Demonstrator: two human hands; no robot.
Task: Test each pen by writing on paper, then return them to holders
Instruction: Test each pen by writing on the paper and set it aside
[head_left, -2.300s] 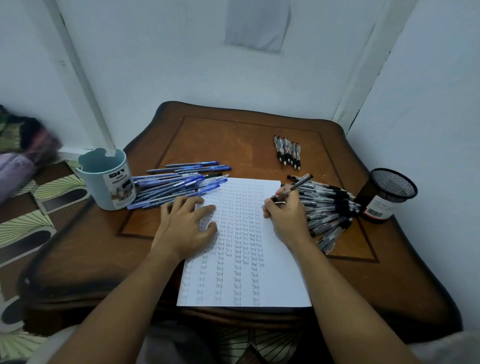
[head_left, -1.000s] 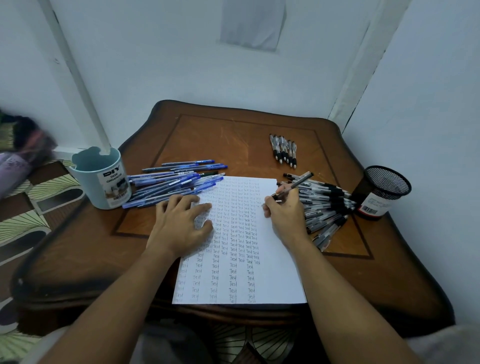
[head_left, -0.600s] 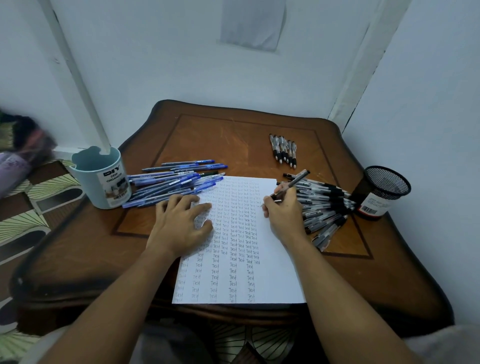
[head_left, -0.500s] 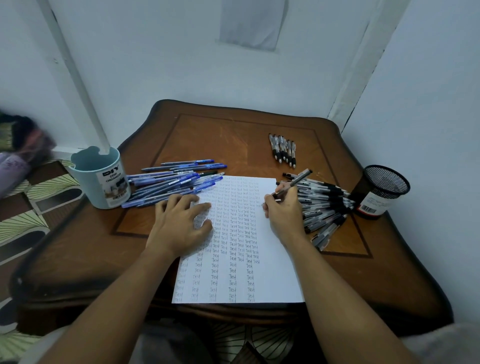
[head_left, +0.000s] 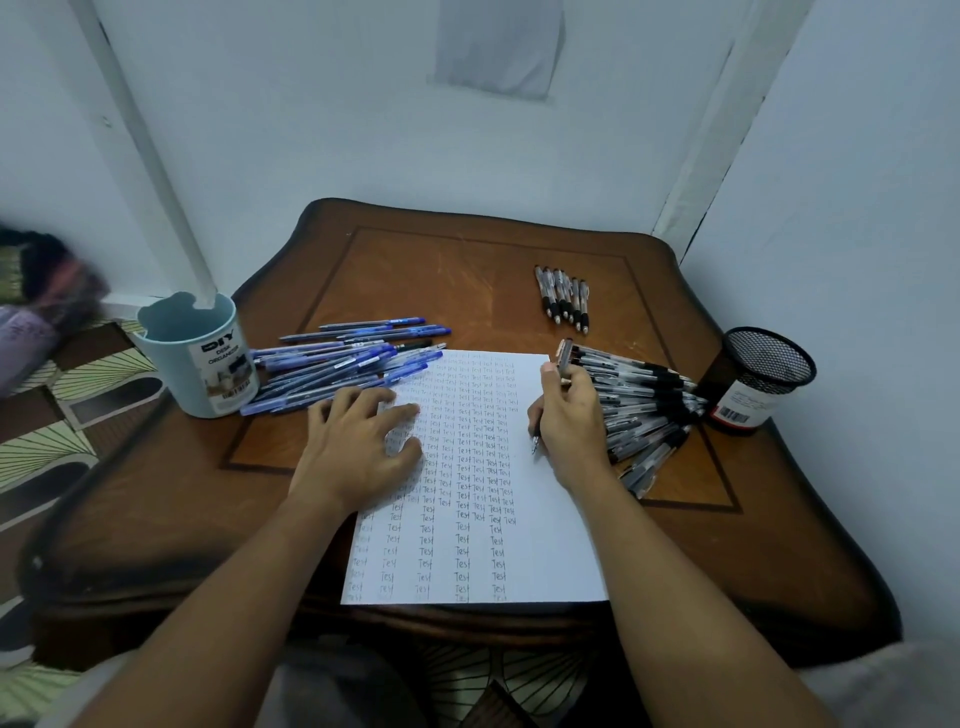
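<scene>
A black pen (head_left: 550, 402) stands nearly upright in the person's right hand (head_left: 569, 421), fingers curled around its barrel, tip down at the paper's (head_left: 545, 545) right margin, about halfway along the sheet. Whether the tip touches cannot be told. The sheet lies at the tabletop's (head_left: 467, 270) near edge, filled with columns of the word "Test".

The left hand (head_left: 358, 447) lies flat on the sheet's left side, fingers spread, pinning it.

To do this step well, it seems best to keep that flat hand pressing so the sheet cannot slide, bring the tip down in the blank strip at the right, and write with light, even pressure so a weak pen shows itself.

A pile of black pens (head_left: 639, 405) lies just beside the writing hand toward the right edge, with a black mesh holder (head_left: 758, 379) beyond. Blue pens (head_left: 343, 364) lie at the left beside a pale blue cup (head_left: 197, 358). Six more pens (head_left: 563, 296) sit in a row toward the far edge.
</scene>
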